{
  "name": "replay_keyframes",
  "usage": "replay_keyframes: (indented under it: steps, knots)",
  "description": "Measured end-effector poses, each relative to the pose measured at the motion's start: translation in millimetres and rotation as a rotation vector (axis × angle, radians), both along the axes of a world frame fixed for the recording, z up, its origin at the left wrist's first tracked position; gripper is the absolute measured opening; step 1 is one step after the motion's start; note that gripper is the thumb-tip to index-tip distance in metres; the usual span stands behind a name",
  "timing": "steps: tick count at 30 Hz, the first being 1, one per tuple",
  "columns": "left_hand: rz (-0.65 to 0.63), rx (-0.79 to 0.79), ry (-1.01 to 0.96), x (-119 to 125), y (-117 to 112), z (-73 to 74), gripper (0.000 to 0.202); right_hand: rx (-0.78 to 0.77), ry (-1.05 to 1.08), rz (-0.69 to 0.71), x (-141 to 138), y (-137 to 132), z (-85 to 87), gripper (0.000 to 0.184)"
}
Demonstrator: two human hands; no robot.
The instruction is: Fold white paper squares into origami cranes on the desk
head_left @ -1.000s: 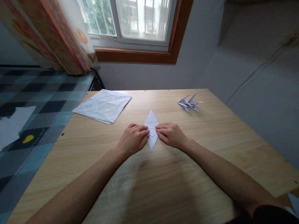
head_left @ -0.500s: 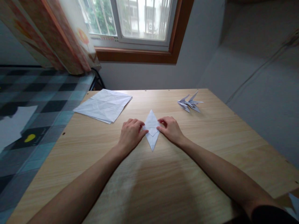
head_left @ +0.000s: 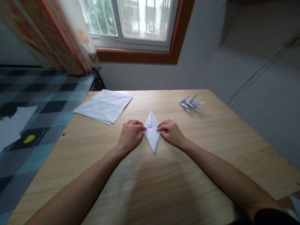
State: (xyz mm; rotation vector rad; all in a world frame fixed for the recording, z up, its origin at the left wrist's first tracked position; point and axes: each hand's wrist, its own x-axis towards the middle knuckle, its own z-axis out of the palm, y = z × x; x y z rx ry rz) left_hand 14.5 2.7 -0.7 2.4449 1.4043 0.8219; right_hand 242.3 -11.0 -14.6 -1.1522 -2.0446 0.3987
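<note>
A small diamond of folded white paper [head_left: 152,137] is between my hands, its long points facing toward me and away from me. A crease runs down its length and an edge crosses its middle. My left hand [head_left: 132,133] pinches the left corner between thumb and fingers. At the right corner, my right hand [head_left: 170,132] holds the paper in the same kind of pinch. Both hands rest low over the wooden table [head_left: 150,184].
Creased white paper sheets [head_left: 105,106] lie at the table's back left. Folded paper cranes [head_left: 191,103] stand at the back right. Left of the table is a checked cloth [head_left: 58,107] with torn white paper [head_left: 16,125] on it. A window [head_left: 142,22] is behind.
The folded paper's face has changed: the V-shaped flap edge in its lower half is gone, and a straight edge now crosses the middle. My fingers have closed at both side corners.
</note>
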Motion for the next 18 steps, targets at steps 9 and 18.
replay_keyframes:
  steps: [9, 18]
  knots:
    - [-0.053, 0.085, 0.221, 7.3, -19.2, 15.3, 0.034, 0.211, -0.346, 0.104, 0.5, -9.4, 7.2, 0.014]
    - [-0.269, 0.106, 0.361, -0.8, -14.7, -0.7, 0.04, 0.237, -0.32, 0.071, -9.0, -13.1, 7.9, 0.04]
